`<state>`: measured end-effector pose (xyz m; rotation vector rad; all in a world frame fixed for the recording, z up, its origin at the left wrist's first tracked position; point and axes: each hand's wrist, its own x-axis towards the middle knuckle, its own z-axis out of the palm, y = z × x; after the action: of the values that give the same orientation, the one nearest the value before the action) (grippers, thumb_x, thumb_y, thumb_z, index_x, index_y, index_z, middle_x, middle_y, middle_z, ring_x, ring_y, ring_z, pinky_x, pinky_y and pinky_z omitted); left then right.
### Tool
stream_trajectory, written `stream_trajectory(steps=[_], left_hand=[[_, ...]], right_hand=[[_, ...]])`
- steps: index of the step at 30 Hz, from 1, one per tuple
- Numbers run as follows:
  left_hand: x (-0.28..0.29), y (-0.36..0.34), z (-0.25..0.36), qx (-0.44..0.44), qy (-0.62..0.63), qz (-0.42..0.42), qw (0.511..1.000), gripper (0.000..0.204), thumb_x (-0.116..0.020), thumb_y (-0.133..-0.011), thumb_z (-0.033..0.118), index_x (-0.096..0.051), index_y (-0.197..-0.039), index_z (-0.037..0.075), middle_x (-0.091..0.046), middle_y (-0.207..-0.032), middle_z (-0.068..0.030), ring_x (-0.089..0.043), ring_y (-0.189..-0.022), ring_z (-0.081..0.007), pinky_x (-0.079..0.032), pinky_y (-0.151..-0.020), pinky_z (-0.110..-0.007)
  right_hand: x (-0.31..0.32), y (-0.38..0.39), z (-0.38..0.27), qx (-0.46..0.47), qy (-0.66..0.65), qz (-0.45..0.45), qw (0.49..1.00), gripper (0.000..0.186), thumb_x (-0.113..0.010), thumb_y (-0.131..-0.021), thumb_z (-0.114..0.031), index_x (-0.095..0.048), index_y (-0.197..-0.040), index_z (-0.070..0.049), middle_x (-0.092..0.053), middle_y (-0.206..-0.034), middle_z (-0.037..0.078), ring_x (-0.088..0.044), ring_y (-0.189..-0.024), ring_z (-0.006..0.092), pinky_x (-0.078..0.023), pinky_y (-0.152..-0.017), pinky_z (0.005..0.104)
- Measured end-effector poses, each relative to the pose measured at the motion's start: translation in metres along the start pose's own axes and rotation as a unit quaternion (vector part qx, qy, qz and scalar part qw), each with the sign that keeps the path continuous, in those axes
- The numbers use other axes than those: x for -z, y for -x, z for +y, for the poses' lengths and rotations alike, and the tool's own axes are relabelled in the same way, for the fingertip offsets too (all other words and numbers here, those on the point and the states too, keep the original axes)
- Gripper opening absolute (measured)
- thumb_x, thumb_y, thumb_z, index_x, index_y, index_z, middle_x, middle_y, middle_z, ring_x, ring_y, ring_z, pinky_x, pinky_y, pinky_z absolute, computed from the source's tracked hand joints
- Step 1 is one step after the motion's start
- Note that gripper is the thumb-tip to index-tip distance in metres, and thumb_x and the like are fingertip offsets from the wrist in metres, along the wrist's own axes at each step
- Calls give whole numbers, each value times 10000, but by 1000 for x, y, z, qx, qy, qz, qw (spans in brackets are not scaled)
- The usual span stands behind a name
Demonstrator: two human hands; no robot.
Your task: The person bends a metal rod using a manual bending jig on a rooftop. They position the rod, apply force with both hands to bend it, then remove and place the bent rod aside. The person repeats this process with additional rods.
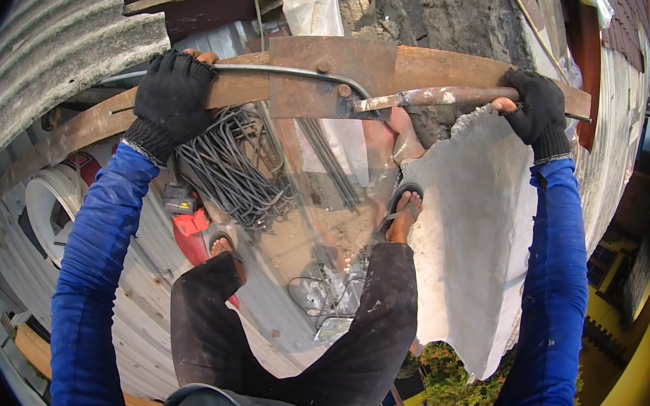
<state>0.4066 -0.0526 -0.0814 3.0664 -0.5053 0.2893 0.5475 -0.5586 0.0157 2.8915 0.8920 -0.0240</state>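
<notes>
A long wooden board (439, 67) runs across in front of me, with a rusty metal plate (303, 54) fixed to it. Bolt-like pegs (323, 66) stand up from the plate. My left hand (171, 101), in a black knitted glove, is closed round a thin steel rod (268, 70) at the board's left part. The rod crosses the plate and curves down near its right end, by the head of a rusty, paint-spotted bending bar (451, 97). My right hand (533, 111), gloved too, is wrapped round the bar's right end; its bare thumb shows.
Below the board lies a bundle of bent steel rods (236, 164), with straight rods (330, 163) beside it. A red and black power tool (188, 210) rests near my left foot. Grey sheet (478, 214) with a ragged edge is at right, corrugated roofing (60, 49) at left.
</notes>
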Motion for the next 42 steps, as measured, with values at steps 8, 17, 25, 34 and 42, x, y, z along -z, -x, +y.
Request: stream_trajectory(steps=[8, 17, 25, 34, 42], left_hand=[[1, 0, -1, -3, -2, 8, 1000, 658, -802, -608, 202, -542, -1199, 73, -594, -1070, -162, -590, -1013, -347, -482, -897, -445], [-1, 0, -1, -13, 2, 13, 1000, 645, -791, -613, 200, -544, -1194, 66, -596, -1087, -166, -586, -1027, -350, -476, -909, -450], [-4, -1, -3, -9, -11, 4, 1000, 637, -785, -626, 229, -534, -1187, 60, -584, -1105, -157, -577, -1035, -346, -467, -918, -457], [-2, 1, -2, 4, -26, -12, 1000, 674, -799, -640, 244, -527, -1229, 60, -586, -1126, -162, -574, -1081, -341, -460, -954, -446], [-4, 2, -4, -5, -16, 14, 1000, 680, -809, -651, 231, -530, -1248, 68, -591, -1148, -168, -575, -1105, -340, -458, -962, -457]], right_hand=[[-10, 7, 0, 20, 2, 78, 997, 709, -606, -765, -762, -727, -942, -87, -686, -790, 134, -681, -788, 365, -524, -716, 473], [-18, 23, -2, 16, -2, 109, 994, 721, -600, -763, -769, -734, -951, -86, -694, -796, 138, -684, -785, 362, -525, -701, 459], [-23, 39, -15, -6, -10, 143, 990, 693, -589, -782, -762, -726, -932, -99, -694, -799, 145, -679, -791, 370, -520, -697, 466], [-18, 63, -36, -107, -34, 30, 993, 688, -592, -790, -754, -725, -928, -93, -691, -788, 153, -673, -770, 377, -515, -687, 471], [-20, 82, -54, -169, -31, 19, 985, 749, -612, -776, -758, -731, -1001, -53, -702, -838, 184, -682, -815, 381, -519, -727, 472]])
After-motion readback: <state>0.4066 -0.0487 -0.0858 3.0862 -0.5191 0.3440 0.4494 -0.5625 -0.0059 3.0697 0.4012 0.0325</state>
